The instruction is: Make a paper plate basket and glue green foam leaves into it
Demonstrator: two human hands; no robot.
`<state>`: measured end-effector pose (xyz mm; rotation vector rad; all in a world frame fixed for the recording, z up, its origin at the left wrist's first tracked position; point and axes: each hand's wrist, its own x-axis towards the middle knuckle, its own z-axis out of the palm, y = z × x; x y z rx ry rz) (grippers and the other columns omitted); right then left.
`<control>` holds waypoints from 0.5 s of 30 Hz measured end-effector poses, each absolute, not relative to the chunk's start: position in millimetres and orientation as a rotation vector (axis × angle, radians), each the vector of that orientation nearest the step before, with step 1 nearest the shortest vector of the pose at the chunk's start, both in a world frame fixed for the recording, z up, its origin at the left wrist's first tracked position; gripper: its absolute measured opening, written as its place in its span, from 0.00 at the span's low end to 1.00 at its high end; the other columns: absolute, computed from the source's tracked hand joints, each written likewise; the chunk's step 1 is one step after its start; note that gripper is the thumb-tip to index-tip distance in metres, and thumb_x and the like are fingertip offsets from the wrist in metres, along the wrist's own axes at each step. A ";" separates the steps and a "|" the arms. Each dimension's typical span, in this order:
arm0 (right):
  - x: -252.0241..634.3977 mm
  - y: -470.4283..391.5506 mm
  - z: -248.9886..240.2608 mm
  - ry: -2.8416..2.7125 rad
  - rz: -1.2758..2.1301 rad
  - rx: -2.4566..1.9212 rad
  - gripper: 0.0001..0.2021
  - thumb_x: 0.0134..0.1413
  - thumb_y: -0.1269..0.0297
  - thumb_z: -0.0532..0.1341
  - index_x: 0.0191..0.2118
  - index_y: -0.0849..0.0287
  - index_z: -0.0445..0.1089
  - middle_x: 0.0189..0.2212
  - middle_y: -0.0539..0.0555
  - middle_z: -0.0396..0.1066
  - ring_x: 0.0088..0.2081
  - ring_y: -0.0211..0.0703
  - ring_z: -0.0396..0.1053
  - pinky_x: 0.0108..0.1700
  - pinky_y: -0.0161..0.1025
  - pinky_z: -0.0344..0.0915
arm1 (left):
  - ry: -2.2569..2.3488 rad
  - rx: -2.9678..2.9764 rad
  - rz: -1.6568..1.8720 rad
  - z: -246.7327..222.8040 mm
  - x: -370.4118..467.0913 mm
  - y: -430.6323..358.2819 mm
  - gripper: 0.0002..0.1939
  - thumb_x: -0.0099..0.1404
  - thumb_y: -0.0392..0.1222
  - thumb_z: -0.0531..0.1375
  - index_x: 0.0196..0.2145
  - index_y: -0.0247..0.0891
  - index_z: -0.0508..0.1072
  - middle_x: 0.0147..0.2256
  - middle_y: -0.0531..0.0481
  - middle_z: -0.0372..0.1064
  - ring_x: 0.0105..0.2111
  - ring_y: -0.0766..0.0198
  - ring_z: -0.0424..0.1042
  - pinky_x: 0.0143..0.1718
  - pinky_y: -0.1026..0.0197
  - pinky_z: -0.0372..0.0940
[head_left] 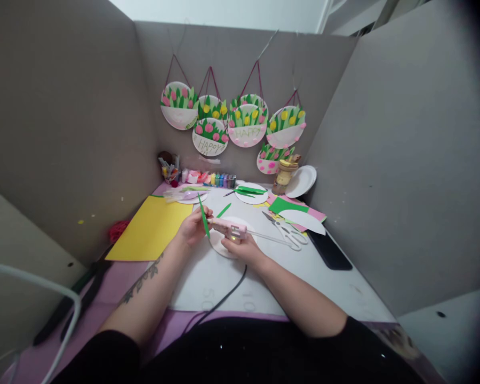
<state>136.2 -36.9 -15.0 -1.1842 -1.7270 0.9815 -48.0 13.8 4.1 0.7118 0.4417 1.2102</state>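
Observation:
My left hand [192, 226] pinches a narrow green paper leaf [204, 217], held upright with its point at the top. My right hand [242, 249] is wrapped round the grip of a pink hot glue gun [231, 228], and a clear glue stick [270, 238] sticks out of its back. The gun's nozzle points left, close to the leaf; whether it touches I cannot tell. Below both hands lies a white paper plate [220, 249], partly covered by them. Another green leaf [224, 210] shows just above the plate, behind the gun.
Yellow paper [148, 229] lies left. Scissors [286, 232], a cut white plate piece [304, 220], green paper [288, 206] and a black phone [328, 250] lie right. Behind stand paint pots [220, 180] and a plate of green strips [251, 198]. A dark cord [228, 293] crosses the front.

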 end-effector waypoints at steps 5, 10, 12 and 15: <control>135.7 -38.1 -13.7 -1.746 0.981 -1.186 0.20 0.47 0.60 0.62 0.50 0.52 0.71 0.42 0.52 0.74 0.45 0.51 0.70 0.45 0.46 0.67 | 0.429 0.700 1.216 3.5 -49.5 15.1 0.06 0.55 0.34 0.62 0.26 0.36 0.66 0.27 0.53 0.65 0.24 0.68 0.65 0.27 0.64 0.61; 136.2 -40.0 -11.2 -1.755 0.998 -1.187 0.20 0.47 0.60 0.62 0.49 0.53 0.72 0.42 0.53 0.74 0.45 0.51 0.70 0.47 0.47 0.66 | 0.416 0.693 1.222 3.8 -52.5 16.8 0.06 0.56 0.34 0.62 0.26 0.36 0.65 0.26 0.53 0.64 0.24 0.69 0.64 0.26 0.65 0.60; 136.0 -40.9 -9.8 -1.751 1.020 -1.209 0.19 0.46 0.60 0.62 0.47 0.53 0.72 0.41 0.52 0.75 0.44 0.50 0.71 0.47 0.47 0.66 | 0.407 0.689 1.223 3.7 -53.7 17.4 0.06 0.56 0.34 0.61 0.26 0.36 0.65 0.26 0.54 0.63 0.24 0.69 0.63 0.26 0.65 0.60; 135.3 -41.9 -9.4 -1.745 1.039 -1.266 0.17 0.46 0.59 0.62 0.45 0.54 0.73 0.38 0.52 0.75 0.42 0.50 0.71 0.45 0.46 0.66 | 0.399 0.686 1.221 3.3 -55.5 18.6 0.06 0.56 0.35 0.61 0.27 0.36 0.65 0.27 0.54 0.63 0.24 0.69 0.63 0.25 0.65 0.60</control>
